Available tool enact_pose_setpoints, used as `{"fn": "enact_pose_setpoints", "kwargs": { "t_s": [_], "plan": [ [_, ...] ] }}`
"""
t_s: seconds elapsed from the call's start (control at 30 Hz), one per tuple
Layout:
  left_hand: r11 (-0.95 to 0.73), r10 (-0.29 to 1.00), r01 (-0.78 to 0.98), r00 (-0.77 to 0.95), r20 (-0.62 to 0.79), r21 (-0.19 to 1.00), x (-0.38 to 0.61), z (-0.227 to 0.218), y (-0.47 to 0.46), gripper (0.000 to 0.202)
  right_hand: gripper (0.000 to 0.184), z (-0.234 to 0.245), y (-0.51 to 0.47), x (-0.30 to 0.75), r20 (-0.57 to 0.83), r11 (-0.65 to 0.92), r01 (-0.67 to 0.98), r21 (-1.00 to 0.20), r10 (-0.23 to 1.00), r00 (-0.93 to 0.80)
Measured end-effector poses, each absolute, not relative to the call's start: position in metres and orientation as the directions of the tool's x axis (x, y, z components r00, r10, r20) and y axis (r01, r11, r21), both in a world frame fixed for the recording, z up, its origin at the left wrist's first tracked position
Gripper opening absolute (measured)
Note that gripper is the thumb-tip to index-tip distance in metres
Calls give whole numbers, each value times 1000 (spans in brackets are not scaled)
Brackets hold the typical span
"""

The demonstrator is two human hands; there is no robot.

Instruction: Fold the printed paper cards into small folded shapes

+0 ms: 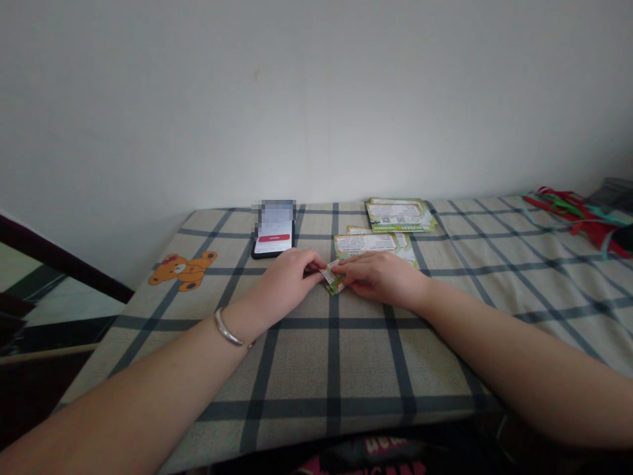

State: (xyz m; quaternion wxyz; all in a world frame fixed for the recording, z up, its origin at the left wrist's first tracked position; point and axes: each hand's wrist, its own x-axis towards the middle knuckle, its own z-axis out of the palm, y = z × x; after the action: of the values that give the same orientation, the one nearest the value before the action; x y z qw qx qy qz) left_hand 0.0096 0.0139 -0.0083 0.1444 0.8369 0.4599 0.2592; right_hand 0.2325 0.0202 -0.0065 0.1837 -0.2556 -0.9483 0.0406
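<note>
Nearer than the phone (273, 237) and just right of it, the left hand (284, 284) and right hand (380, 277) meet on the cloth (326, 356). Both sets of fingertips pinch a small folded slip (332, 277) between them. Leaflets (368, 244) lie right of the phone, a stack (399, 215) behind them, and ribbons (573, 211) far right.

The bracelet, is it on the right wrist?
No, the silver bracelet sits on the left wrist, just behind the left hand that pinches the folded leaflet together with the right hand.
</note>
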Motion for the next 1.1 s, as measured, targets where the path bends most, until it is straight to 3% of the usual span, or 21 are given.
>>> {"fn": "enact_pose_setpoints", "kwargs": {
  "t_s": [0.23, 0.43, 0.57, 0.67, 1.1],
  "plan": [
    [-557, 830, 686, 485, 277, 468, 6, -7, 16, 6, 28, -6, 20, 234, 316, 882, 422, -210, 469, -824],
    [-648, 756, 731, 582, 300, 213, 9, 0, 7, 9, 20, -3, 22, 236, 314, 883, 417, -218, 468, -826],
    [-615, 749, 788, 592, 298, -21, 14, 4, -4, 15, 20, -1, 23, 236, 310, 886, 381, -264, 452, -836],
    [-591, 747, 798, 596, 294, -116, 18, 4, -11, 17, 18, 0, 23, 236, 298, 863, 399, -310, 487, -821],
    [-671, 696, 741, 640, 327, -23, 18, -5, -7, 22, 15, -4, 23, 235, 304, 830, 446, -334, 543, -783]
  ]
}}
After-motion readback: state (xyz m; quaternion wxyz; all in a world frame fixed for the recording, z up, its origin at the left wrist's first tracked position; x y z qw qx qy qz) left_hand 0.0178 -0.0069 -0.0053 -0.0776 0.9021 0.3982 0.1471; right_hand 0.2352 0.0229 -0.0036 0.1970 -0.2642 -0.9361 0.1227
